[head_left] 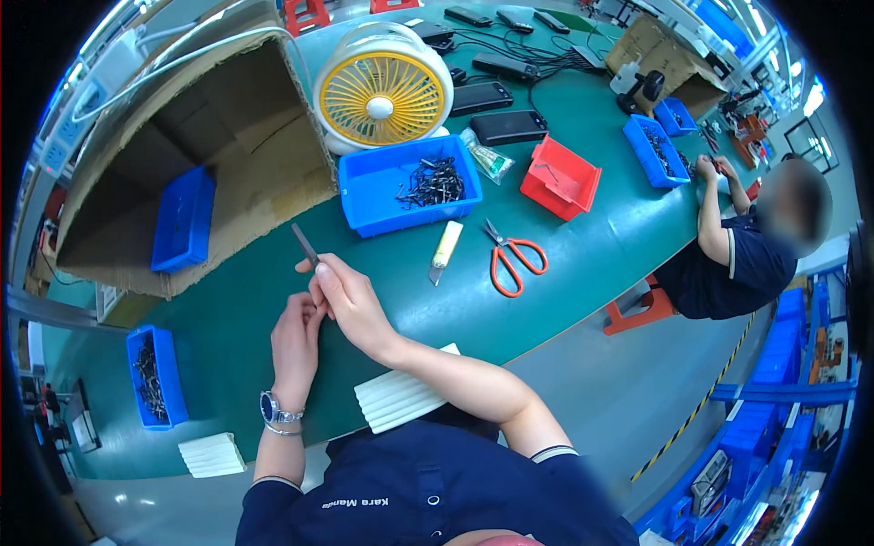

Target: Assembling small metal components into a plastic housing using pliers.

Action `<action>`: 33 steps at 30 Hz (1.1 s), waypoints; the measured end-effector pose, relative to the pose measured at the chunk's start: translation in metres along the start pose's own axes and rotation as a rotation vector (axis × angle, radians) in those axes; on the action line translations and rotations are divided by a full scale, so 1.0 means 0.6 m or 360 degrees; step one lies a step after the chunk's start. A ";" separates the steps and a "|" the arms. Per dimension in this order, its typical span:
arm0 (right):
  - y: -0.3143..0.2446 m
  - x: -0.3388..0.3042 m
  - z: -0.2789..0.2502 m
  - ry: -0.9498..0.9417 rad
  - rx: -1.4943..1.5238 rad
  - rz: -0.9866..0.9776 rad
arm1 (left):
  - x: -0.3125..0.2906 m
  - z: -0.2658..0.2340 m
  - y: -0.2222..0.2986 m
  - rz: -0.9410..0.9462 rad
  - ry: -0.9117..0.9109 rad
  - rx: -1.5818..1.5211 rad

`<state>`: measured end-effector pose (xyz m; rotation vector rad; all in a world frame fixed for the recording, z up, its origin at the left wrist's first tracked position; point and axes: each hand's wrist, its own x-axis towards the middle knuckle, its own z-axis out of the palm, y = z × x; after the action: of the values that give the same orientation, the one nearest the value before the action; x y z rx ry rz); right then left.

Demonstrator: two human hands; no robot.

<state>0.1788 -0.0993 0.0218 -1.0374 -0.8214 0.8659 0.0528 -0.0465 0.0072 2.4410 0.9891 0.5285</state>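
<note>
My right hand (pixel 353 300) is closed round a thin, flat grey tool (pixel 306 246), perhaps a small file, which points up and to the left. Close against it, my left hand (pixel 295 341) has its fingers pinched together; what they hold, if anything, is too small to make out. Beyond the hands stands a blue bin (pixel 371 223) with a heap of small black parts (pixel 433 183) in it. To the right lie a yellow utility knife (pixel 446 244) and orange-handled scissors (pixel 515 259) on the green table (pixel 401 300).
An open cardboard box (pixel 259 196) holds another blue bin (pixel 185 218) at the left. A yellow and white fan (pixel 382 96) and a red bin (pixel 560 177) stand farther back. White foam strips (pixel 401 400) lie at the near edge. A co-worker (pixel 746 246) sits at the right.
</note>
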 end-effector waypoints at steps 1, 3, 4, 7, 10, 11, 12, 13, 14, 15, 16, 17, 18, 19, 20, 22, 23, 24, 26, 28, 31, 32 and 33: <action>0.003 0.002 -0.005 0.0000 -0.0039 -0.0028 | 0.004 -0.003 0.004 -0.0281 -0.0049 -0.0454; -0.003 0.007 -0.004 0.0015 -0.0037 -0.0024 | 0.006 -0.003 -0.008 -0.0191 0.0010 -0.0556; -0.004 0.006 -0.001 0.0021 -0.0047 -0.0017 | 0.004 -0.005 -0.013 -0.0223 0.0082 -0.0745; -0.009 0.009 -0.001 0.0010 -0.0030 0.0029 | 0.012 -0.010 -0.016 -0.0242 0.0160 -0.0920; -0.007 0.011 0.001 0.0032 -0.0025 0.0006 | 0.018 -0.008 -0.028 -0.0242 0.0201 -0.0895; -0.007 0.010 0.000 0.0053 -0.0035 -0.0003 | 0.018 -0.007 -0.028 -0.0224 0.0185 -0.0905; -0.007 0.009 -0.001 0.0046 -0.0025 -0.0009 | 0.019 -0.005 -0.025 -0.0195 0.0252 -0.0947; -0.007 0.008 -0.002 0.0044 -0.0018 -0.0019 | 0.020 -0.004 -0.024 -0.0162 0.0314 -0.0992; -0.001 0.008 -0.001 0.0055 -0.0012 -0.0048 | 0.020 -0.003 -0.031 -0.0143 0.0306 -0.0945; -0.008 0.006 0.002 0.0076 -0.0038 -0.0071 | 0.017 -0.004 -0.030 -0.0120 0.0345 -0.0979; -0.006 0.003 0.004 0.0082 -0.0076 -0.0120 | 0.013 -0.009 -0.030 -0.0121 0.0368 -0.0956; -0.003 0.004 0.003 0.0083 -0.0122 -0.0179 | 0.012 -0.011 -0.032 -0.0113 0.0400 -0.0937; 0.000 0.005 0.001 0.0085 -0.0122 -0.0180 | 0.016 -0.011 -0.038 -0.0102 0.0394 -0.0964; 0.006 0.006 -0.001 0.0086 -0.0121 -0.0178 | 0.020 -0.010 -0.043 -0.0094 0.0387 -0.0989; 0.020 0.010 0.006 0.0106 -0.0149 -0.0190 | 0.018 -0.014 -0.048 -0.0159 0.0423 -0.1082; 0.010 0.007 0.003 0.0089 -0.0230 -0.0240 | 0.017 -0.019 -0.060 -0.0258 0.0402 -0.1356; 0.007 0.008 0.004 0.0076 -0.0307 -0.0272 | 0.015 -0.022 -0.061 -0.0286 0.0394 -0.1539; 0.005 0.005 0.002 0.0095 -0.0303 -0.0264 | 0.012 -0.020 -0.060 -0.0290 0.0373 -0.1536; -0.001 0.006 -0.005 0.0055 -0.0330 -0.0180 | 0.018 -0.017 -0.055 -0.0303 0.0422 -0.1837; 0.008 0.016 -0.006 0.0082 -0.0374 -0.0241 | 0.021 -0.023 -0.050 -0.0282 0.0447 -0.1848; 0.009 0.009 -0.006 0.0078 -0.0371 -0.0189 | 0.012 -0.031 -0.041 -0.0337 0.0502 -0.1827; 0.008 0.013 -0.008 0.0049 -0.0340 -0.0118 | 0.017 -0.032 -0.041 -0.0368 0.0538 -0.1807; 0.014 0.017 -0.008 0.0050 -0.0341 -0.0120 | 0.019 -0.033 -0.042 -0.0365 0.0537 -0.1808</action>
<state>0.1856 -0.0895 0.0143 -1.1964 -0.9353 0.7063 0.0367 -0.0169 0.0117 1.2384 0.7445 1.0695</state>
